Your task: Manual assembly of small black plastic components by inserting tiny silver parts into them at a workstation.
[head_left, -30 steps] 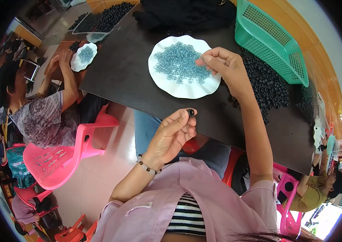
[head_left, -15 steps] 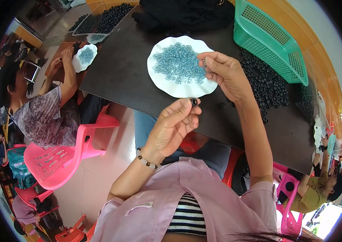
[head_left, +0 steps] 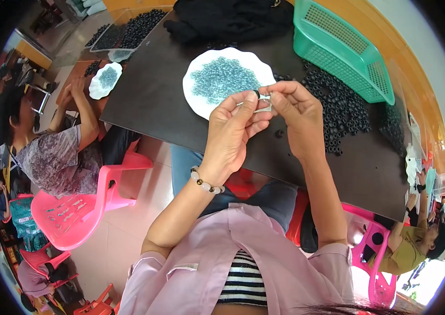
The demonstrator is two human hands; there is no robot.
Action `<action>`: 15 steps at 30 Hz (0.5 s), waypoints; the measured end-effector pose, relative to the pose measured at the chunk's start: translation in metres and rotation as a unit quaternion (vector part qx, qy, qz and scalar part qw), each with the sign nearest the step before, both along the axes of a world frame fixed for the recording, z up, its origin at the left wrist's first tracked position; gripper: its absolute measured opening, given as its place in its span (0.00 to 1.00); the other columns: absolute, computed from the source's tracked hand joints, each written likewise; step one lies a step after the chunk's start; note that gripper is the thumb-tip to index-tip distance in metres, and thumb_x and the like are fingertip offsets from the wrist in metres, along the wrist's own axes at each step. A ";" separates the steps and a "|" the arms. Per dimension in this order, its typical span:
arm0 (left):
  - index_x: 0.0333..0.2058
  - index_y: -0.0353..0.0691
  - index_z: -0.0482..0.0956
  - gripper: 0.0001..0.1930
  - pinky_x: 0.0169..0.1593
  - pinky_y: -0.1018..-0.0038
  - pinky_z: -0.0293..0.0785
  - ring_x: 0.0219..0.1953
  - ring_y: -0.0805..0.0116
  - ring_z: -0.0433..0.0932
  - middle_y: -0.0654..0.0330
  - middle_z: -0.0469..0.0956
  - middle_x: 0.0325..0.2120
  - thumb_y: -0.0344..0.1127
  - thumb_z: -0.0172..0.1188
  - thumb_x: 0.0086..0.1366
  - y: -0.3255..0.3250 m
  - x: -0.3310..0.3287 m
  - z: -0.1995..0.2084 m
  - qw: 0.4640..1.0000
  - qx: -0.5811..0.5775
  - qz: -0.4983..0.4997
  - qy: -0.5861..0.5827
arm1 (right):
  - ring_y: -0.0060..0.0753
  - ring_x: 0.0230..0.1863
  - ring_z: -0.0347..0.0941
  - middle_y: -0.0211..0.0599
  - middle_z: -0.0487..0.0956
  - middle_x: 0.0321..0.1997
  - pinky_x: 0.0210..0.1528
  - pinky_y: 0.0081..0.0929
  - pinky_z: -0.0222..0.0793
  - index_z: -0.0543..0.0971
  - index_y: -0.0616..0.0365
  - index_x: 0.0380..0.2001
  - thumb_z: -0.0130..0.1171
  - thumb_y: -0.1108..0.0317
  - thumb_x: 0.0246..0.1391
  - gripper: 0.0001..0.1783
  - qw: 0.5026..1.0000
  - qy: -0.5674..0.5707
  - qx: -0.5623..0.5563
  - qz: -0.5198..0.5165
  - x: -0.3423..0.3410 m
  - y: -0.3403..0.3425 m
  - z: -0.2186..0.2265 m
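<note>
My left hand [head_left: 231,128] pinches a small black ring-shaped part [head_left: 256,93] between thumb and fingertips. Against it, the closed fingertips of my right hand [head_left: 302,118] hold a tiny clear or shiny piece [head_left: 267,95], too small to make out fully. Both hands meet above the near right rim of a white wavy-edged plate [head_left: 191,100]. A heap of small bluish see-through rings [head_left: 220,79] lies on that plate. Many black ring-shaped parts [head_left: 346,110] are spread on the dark table right of my hands.
A green mesh basket [head_left: 338,71] stands on the table's far right. Black cloth [head_left: 227,21] lies at the back. To the left, a co-worker [head_left: 57,152] sits on a pink chair [head_left: 75,215] beside another white plate [head_left: 96,89]. Another person [head_left: 409,244] is at right.
My left hand has risen toward the plate, and my right hand has come down slightly to meet it. The black part and the small piece are now together at my fingertips.
</note>
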State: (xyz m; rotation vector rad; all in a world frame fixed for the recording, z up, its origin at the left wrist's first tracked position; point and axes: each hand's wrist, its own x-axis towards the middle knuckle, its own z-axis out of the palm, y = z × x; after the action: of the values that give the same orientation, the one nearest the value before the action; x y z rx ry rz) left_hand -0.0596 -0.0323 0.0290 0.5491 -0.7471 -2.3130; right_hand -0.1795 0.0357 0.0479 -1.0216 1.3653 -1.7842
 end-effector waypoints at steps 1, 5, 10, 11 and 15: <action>0.43 0.32 0.71 0.13 0.36 0.80 0.78 0.32 0.73 0.80 0.56 0.79 0.33 0.35 0.56 0.65 0.003 -0.004 -0.001 1.000 0.004 -0.005 0.004 | 0.20 0.35 0.73 0.38 0.79 0.40 0.39 0.18 0.70 0.76 0.64 0.39 0.54 0.72 0.57 0.08 1.000 0.000 0.002 -0.007 -0.001 0.007 -0.002; 0.43 0.32 0.71 0.12 0.37 0.80 0.78 0.32 0.73 0.80 0.57 0.79 0.33 0.34 0.56 0.65 0.017 -0.017 -0.008 0.999 -0.008 -0.032 0.010 | 0.22 0.39 0.75 0.39 0.79 0.39 0.44 0.19 0.70 0.76 0.64 0.38 0.54 0.74 0.57 0.07 0.999 -0.021 -0.015 -0.036 -0.004 0.028 -0.011; 0.42 0.31 0.71 0.12 0.38 0.79 0.78 0.32 0.72 0.80 0.57 0.78 0.33 0.33 0.56 0.65 0.030 -0.037 -0.018 0.997 0.063 -0.039 0.002 | 0.20 0.37 0.74 0.38 0.79 0.38 0.43 0.18 0.71 0.76 0.66 0.37 0.53 0.77 0.57 0.06 0.994 -0.020 -0.011 -0.103 -0.013 0.037 -0.023; 0.42 0.31 0.71 0.12 0.38 0.79 0.78 0.32 0.72 0.80 0.57 0.78 0.33 0.33 0.56 0.65 0.031 -0.039 -0.019 0.997 0.063 -0.041 0.001 | 0.20 0.37 0.74 0.38 0.79 0.38 0.43 0.18 0.71 0.76 0.66 0.37 0.53 0.77 0.57 0.06 0.994 -0.021 -0.012 -0.105 -0.015 0.040 -0.025; 0.40 0.31 0.72 0.10 0.39 0.78 0.79 0.33 0.71 0.80 0.57 0.78 0.33 0.32 0.56 0.65 0.036 -0.043 -0.019 0.998 0.046 -0.038 -0.015 | 0.22 0.40 0.74 0.39 0.79 0.40 0.46 0.18 0.68 0.76 0.65 0.39 0.54 0.73 0.58 0.08 0.992 -0.036 0.005 -0.118 -0.019 0.048 -0.029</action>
State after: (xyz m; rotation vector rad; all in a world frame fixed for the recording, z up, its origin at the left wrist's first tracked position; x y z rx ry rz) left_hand -0.1031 0.0034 0.0102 0.6069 -0.6897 -2.4247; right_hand -0.1981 0.0833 0.0189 -0.8104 1.4989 -1.9620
